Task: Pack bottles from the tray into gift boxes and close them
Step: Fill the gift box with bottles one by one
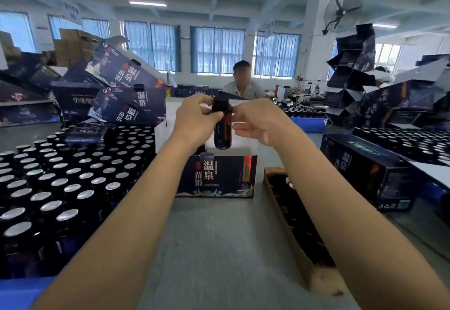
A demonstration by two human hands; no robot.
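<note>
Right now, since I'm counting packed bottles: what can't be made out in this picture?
Head view:
Gift box interior: hidden by its front wall and the left hand.
Bottle label: blurred, too small to read.
Cardboard tray contents: dark, crossed by the right forearm.

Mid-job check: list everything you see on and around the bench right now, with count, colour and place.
dark bottle with black cap: one, upright above the open box.
open navy cardboard gift box: one, white flaps up, table centre.
silver-capped dark bottles: many, upright, left, on a blue tray.
brown cardboard tray: one, right of the box; contents unclear.
closed navy gift box: one, at right.
piled navy gift boxes: several, left rear.
stacked open navy boxes: several, right rear.
seated person: one, across the table.
black wall fan: one, upper right.
grey table: one, underneath everything.
left hand: pinches the bottle's neck.
right hand: pinches the neck opposite.
</note>
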